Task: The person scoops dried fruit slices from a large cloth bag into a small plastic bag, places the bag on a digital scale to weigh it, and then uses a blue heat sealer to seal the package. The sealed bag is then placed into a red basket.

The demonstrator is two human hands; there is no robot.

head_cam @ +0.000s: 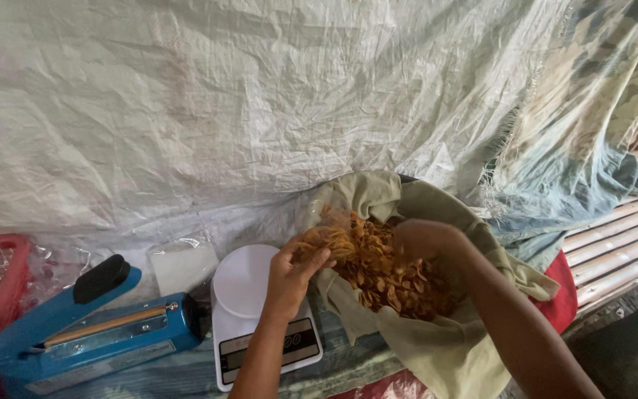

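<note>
Left hand (289,277) curling its fingers (311,258) around the mouth of a clear bag (324,229) of fried chips (385,270), gripping it just above the white scale (249,303). Right hand (426,240) reaching down among the chips, blurred, finger spread impossible to tell. Olive cloth (437,347) lying beneath both. Blue sealer (90,325) sitting well left of the fingers.

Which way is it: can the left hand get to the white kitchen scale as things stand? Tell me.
Probably yes. The left hand hovers right over the white scale, holding a clear bag of fried chips at the cloth-lined basket. Nothing lies between, though its fingers are occupied.
</note>
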